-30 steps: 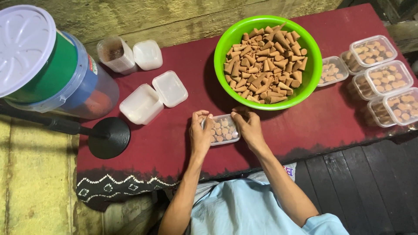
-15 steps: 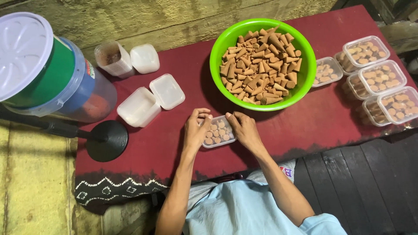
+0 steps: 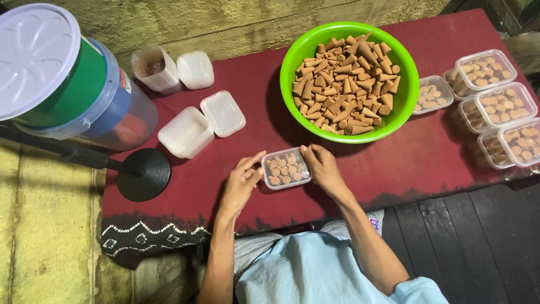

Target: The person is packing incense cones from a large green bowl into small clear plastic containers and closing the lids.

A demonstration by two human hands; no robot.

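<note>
A small clear plastic box (image 3: 286,168) with a lid on it, full of brown cones, lies on the dark red table (image 3: 405,163) in front of me. My left hand (image 3: 243,180) rests against its left end, fingers spread. My right hand (image 3: 320,164) holds its right end, fingertips on the far corner. Just beyond stands a bright green bowl (image 3: 405,107) heaped with brown cones (image 3: 346,84).
Several filled lidded boxes (image 3: 495,112) are stacked at the right edge. Two empty white tubs (image 3: 199,125) and two more (image 3: 169,70) sit at the left, by a large lidded bucket (image 3: 62,84) and a black stand base (image 3: 143,174).
Both hands have slid outward off the top of the small box to its ends, leaving its lid uncovered.
</note>
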